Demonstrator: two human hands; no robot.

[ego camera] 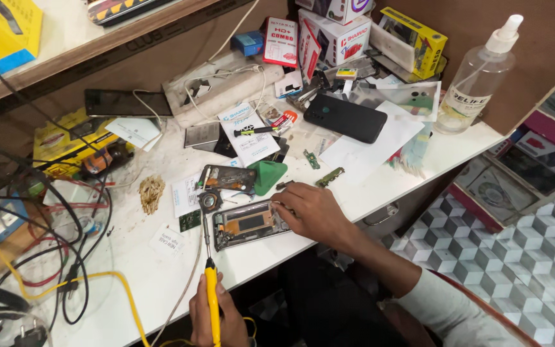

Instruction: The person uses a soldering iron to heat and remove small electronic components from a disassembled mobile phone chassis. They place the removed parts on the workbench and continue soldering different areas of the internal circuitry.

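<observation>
At the white desk's [162,283] front edge, the left hand [216,318] grips a yellow-handled soldering iron [210,283] while the right hand's [313,212] fingers press an opened grey smartphone [246,225].

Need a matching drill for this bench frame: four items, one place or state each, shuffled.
Items:
1. soldering iron
2. opened phone
3. spray bottle
4. black phone

Places or states:
A. upright at the table's right end
B. lying on white paper
C. held in the left hand
D. steadied by the right hand

Pairs: 1-C, 2-D, 3-A, 4-B
</observation>
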